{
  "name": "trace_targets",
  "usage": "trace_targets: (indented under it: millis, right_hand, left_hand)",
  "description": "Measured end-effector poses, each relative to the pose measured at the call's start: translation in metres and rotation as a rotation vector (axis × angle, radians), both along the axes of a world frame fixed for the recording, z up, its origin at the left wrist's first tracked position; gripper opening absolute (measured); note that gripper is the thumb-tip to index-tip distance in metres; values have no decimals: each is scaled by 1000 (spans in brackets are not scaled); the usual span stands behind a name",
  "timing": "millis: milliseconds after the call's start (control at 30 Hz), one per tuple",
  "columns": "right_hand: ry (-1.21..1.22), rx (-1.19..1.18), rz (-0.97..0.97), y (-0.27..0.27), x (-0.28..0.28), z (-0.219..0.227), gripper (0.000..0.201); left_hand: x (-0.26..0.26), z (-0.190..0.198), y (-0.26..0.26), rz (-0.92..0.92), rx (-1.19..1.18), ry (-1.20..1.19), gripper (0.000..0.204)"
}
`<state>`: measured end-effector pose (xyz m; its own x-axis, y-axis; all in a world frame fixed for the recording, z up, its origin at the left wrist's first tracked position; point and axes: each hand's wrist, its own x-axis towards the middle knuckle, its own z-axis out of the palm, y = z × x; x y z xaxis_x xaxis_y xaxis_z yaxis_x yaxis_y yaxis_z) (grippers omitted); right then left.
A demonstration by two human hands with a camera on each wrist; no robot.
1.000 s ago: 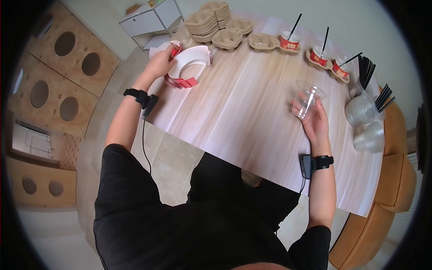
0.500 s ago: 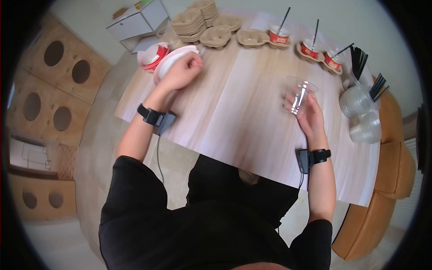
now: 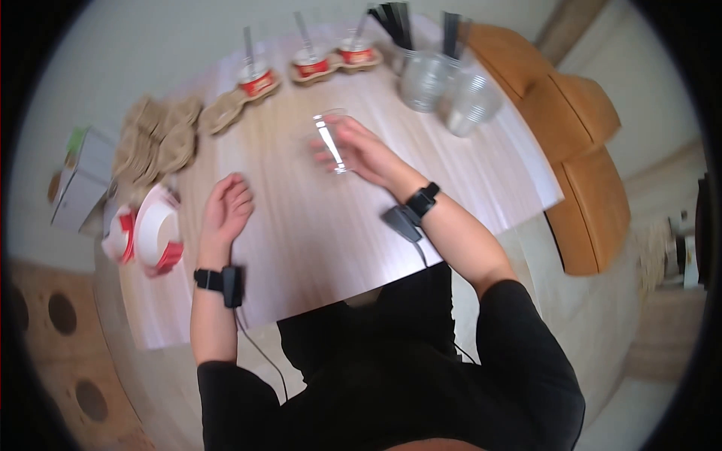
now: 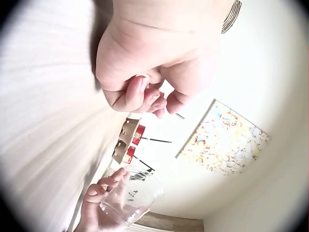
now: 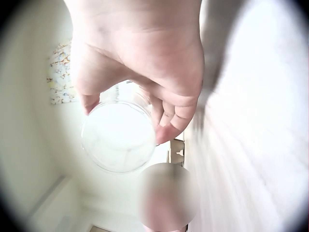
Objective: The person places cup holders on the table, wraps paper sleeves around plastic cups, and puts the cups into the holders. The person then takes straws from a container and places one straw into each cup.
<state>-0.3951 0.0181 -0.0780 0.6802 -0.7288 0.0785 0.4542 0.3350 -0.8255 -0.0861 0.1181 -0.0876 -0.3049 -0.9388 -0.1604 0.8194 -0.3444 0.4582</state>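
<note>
Fingers and thumb of my right hand [image 3: 368, 156] [image 5: 145, 72] grip a clear plastic cup [image 3: 329, 143] [image 4: 133, 193] [image 5: 118, 137] above the table. My left hand [image 3: 229, 207] [image 4: 149, 63] holds nothing, its fingers loosely curled. To its left on the table lie a curved stack of white and red paper sleeves [image 3: 155, 219] and a second red-and-white bundle [image 3: 120, 239]. Cups with red sleeves and black straws [image 3: 257, 83] stand in brown carriers [image 3: 222, 114] along the far side.
Stacked brown carriers [image 3: 137, 150] stand at the table's far left. Stacked clear cups [image 3: 425, 83] [image 3: 474, 105] and black straws [image 3: 392, 26] are at the far right. A brown sofa [image 3: 583, 165] lies beyond the table's right edge.
The head view has swung right. My left hand, on the sleeve stack a second ago, has let go and moved off it to the right. My right hand still holds the cup, now closer to my left hand.
</note>
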Motion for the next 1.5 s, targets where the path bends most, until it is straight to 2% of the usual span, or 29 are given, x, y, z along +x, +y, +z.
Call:
trace_targets:
  millis: [67, 133, 167, 233, 367, 400, 467, 500, 600, 633, 733, 767, 833, 867, 933, 1033, 1100, 1133, 1200, 1267, 1300, 1367, 1433, 1500]
  right_hand:
    - [5, -55, -46, 4, -10, 14, 50]
    - [-187, -137, -152, 7, -17, 41, 55]
    - [-177, -146, -156, 8, -25, 55, 55]
    - [-54, -424, -466, 7, -60, 83, 60]
    - [228, -888, -800, -1, -134, 123, 63]
    - [232, -891, -802, -9, -152, 125, 63]
    - [534, -1039, -1054, -26, -186, 122, 68]
    - [535, -1042, -1055, -33, -198, 117, 68]
    - [825, -895, -1124, -48, -227, 94, 75]
    - [822, -898, -1121, -48, -228, 93, 75]
    - [1018, -841, -947, -43, -230, 90, 77]
    - [1011, -846, -935, -39, -228, 93, 77]
    - [1212, -886, -830, -30, -224, 100, 76]
    - [1237, -994, -787, -27, -224, 104, 71]
    - [1368, -1302, -1015, -17, -210, 112, 66]
    - [989, -1315, -1034, 13, -157, 141, 53]
    - [565, -1062, -741, 18, -127, 127, 45]
    - [523, -916, -537, 15, -116, 107, 43]
    - [455, -713, -252, 18, -70, 80, 46]
    - [485, -421, -78, 8, -41, 45, 46]
    - [475, -422, -72, 4, -33, 34, 46]
    - [396, -99, 69, -3, -20, 23, 43]
    - [383, -79, 81, -10, -21, 10, 37]
    - [259, 14, 145, -22, -28, -4, 30]
  left_hand:
    - [3, 2, 0, -28, -10, -2, 17]
    - [4, 0, -1, 33, -20, -11, 17]
    - [2, 0, -1, 29, -27, 0, 17]
    - [-2, 2, 1, 46, -11, -45, 17]
    - [-4, 0, -1, 82, 32, -71, 16]
    - [-5, 1, -1, 83, 20, -79, 16]
    - [-6, 2, -1, 83, 7, -84, 16]
    - [-7, 2, -1, 88, 7, -99, 16]
    - [-8, 3, -1, 100, 2, -127, 16]
    - [-8, 4, 0, 110, 2, -141, 16]
    - [-8, 3, 1, 114, 5, -122, 15]
    - [-7, 3, 1, 128, 7, -122, 15]
    - [-7, 0, 0, 129, 23, -160, 13]
    - [-7, -2, -1, 162, 29, -159, 13]
    - [-5, -5, -1, 117, 31, -171, 11]
    - [-11, 3, -1, 124, 3, -260, 11]
    - [-14, 3, 2, 153, 1, -327, 12]
    - [-15, 4, 2, 137, -2, -357, 13]
    - [-9, 6, -2, 129, -10, -412, 14]
    - [-4, -1, -2, 60, -55, -311, 14]
    - [-4, 0, 0, 69, -53, -320, 14]
    - [-4, 3, 0, 33, -49, -252, 16]
    - [1, 3, 0, 73, -38, -195, 16]
    - [-1, 0, 1, 111, -28, -137, 17]
